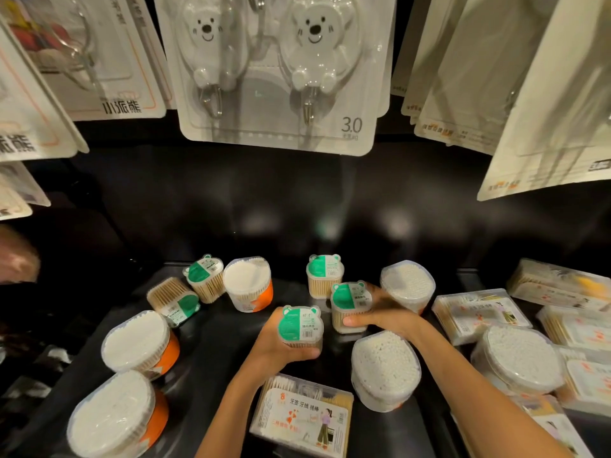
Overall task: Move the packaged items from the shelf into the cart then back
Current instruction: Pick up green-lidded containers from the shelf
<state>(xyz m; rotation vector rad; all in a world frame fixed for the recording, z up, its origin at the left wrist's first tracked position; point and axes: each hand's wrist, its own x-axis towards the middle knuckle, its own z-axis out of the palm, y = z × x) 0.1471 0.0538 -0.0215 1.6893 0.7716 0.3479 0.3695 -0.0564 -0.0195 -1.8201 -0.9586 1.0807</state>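
Each grip holds a box (300, 326) — (green-lidded).

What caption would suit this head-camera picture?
Both hands at a dark shelf: left hand and right hand each grip a green-labelled bear-eared box among cotton-swab tubs.

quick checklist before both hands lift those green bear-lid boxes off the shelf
1. Left hand grips a green bear-lid box: ok.
2. Right hand grips the second box: ok.
3. Held boxes upright, lids on: ok.
4. Tall swab tub sits close under the right forearm, may get knocked: not ok.
5. Hanging bear-hook pack overhead, clearance on lifting: cannot tell.
6. Cart position: cannot tell, not in view.
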